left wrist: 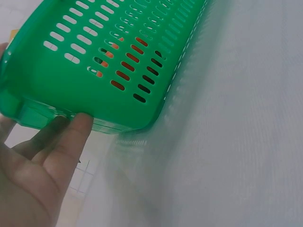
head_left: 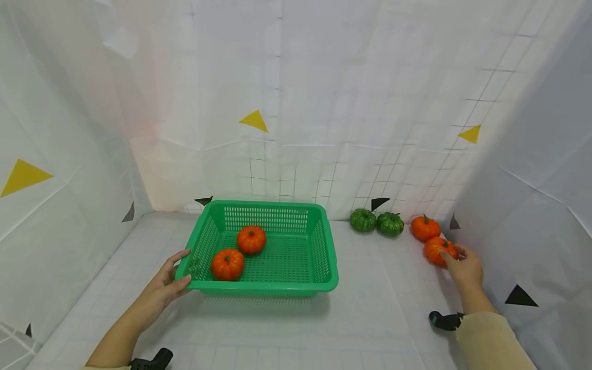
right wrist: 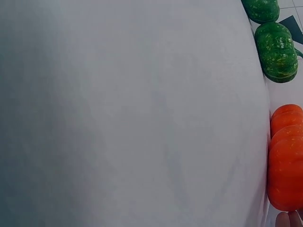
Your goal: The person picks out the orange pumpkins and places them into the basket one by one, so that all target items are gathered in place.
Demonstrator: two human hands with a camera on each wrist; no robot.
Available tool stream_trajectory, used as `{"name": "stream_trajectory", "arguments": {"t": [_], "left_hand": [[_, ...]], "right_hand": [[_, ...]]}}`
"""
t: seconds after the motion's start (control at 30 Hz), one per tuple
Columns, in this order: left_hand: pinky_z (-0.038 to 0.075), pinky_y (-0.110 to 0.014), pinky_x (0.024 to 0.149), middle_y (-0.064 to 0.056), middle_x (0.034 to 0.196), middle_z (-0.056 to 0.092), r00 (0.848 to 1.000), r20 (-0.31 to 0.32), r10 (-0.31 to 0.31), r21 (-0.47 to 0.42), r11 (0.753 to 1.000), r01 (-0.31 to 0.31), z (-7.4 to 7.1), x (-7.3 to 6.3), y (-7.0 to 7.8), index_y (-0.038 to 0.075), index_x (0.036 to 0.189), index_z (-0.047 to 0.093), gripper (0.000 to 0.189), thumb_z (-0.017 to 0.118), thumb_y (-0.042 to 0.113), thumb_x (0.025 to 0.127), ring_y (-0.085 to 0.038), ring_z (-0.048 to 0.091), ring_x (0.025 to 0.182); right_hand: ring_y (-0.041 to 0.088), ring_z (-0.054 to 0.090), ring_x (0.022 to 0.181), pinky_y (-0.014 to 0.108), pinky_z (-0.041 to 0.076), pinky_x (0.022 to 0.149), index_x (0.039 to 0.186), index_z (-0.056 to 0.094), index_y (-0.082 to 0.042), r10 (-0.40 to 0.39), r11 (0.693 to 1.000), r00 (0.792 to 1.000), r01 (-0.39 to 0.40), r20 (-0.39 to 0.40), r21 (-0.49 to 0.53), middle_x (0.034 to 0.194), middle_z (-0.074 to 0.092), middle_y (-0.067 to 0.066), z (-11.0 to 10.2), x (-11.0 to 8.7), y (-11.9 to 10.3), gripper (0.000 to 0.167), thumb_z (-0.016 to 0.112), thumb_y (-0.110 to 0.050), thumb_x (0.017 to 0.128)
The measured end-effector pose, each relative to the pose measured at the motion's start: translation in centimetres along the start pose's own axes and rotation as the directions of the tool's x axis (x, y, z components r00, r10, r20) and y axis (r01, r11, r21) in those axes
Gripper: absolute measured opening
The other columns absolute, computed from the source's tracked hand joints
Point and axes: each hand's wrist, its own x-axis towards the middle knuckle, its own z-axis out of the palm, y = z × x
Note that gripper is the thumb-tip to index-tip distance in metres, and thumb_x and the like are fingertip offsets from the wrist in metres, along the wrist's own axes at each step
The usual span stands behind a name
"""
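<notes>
My left hand [head_left: 162, 285] grips the rim of a green plastic basket [head_left: 259, 285] at its near left corner; fingers also show under that rim in the left wrist view. Inside the basket sit two small orange pumpkins, one near the front left [head_left: 227, 265] and one farther back [head_left: 251, 240]. At the far right, my right hand [head_left: 466, 270] holds another orange pumpkin [head_left: 437, 251] between thumb and fingers, close to the table. Just behind it is a further orange pumpkin [head_left: 425, 228]. Only fingertips [right wrist: 282, 219] of this hand appear in the right wrist view.
Two green pumpkins [head_left: 363, 220] [head_left: 390, 224] stand side by side along the back wall, right of the basket. White sheeting covers the table [head_left: 370, 308] and walls, with yellow and black triangles on it. The right wall [head_left: 546, 226] rises close beside my right hand.
</notes>
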Motion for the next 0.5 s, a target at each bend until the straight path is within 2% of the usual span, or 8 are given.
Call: {"name": "stream_trajectory", "arguments": {"t": [0.17, 0.5], "left_hand": [[0.049, -0.019, 0.094, -0.031, 0.152, 0.025, 1.0, -0.001, -0.004, -0.001, 1.0, 0.004, 0.01, 0.02, 0.0, 0.017, 0.16, 0.011, 0.065, 0.048, 0.014, 0.107, -0.012, 0.054, 0.122], [0.049, -0.02, 0.094, -0.03, 0.151, 0.025, 1.0, -0.004, -0.007, -0.003, 1.0, 0.007, 0.04, -0.02, -0.05, 0.017, 0.16, 0.011, 0.065, 0.048, 0.014, 0.107, -0.014, 0.054, 0.122]], "right_hand": [[0.048, 0.031, 0.139, 0.06, 0.032, 0.111, 0.153, 0.031, 0.004, 0.008, 1.0, 0.999, -0.008, 0.039, 0.006, 0.155, 0.031, 0.03, -0.17, 0.25, -0.01, 0.07, 0.057, -0.035, 0.1], [0.051, 0.024, 0.142, 0.061, 0.025, 0.114, 0.154, 0.023, 0.007, -0.027, 1.0, 0.994, 0.028, 0.104, -0.004, 0.155, 0.025, 0.034, -0.43, 0.43, 0.12, 0.077, 0.055, -0.039, 0.101]]}}
